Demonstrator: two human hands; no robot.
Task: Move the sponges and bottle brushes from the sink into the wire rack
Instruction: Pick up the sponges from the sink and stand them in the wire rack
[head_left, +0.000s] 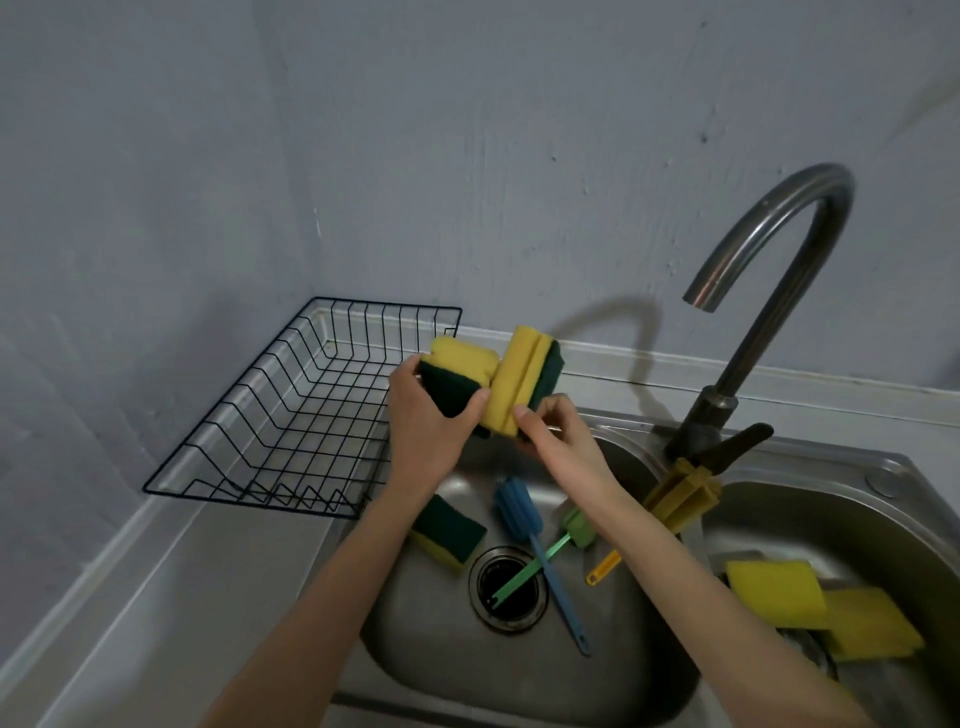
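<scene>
Black wire rack sits in the far left corner of the grey counter, its back and left rims close against the wall, its right rim just beside the left edge of the double steel sink; its grid floor is bare, and the counter strip in front of it is open.

At the rack's right rim, above the left basin's far edge, the left hand grips a yellow-and-green sponge, thumb pressed on the green face. Touching it, a second sponge stands on end, pinched at its lower edge by the right hand.

Below the hands, in the left basin, another green-topped sponge lies near the left wall. A blue bottle brush and a green bottle brush cross over the drain. A yellow bottle brush leans on the divider by the faucet, its handle partly hidden by the right forearm.

Two yellow sponges overlap in the right basin, near its right edge.
</scene>
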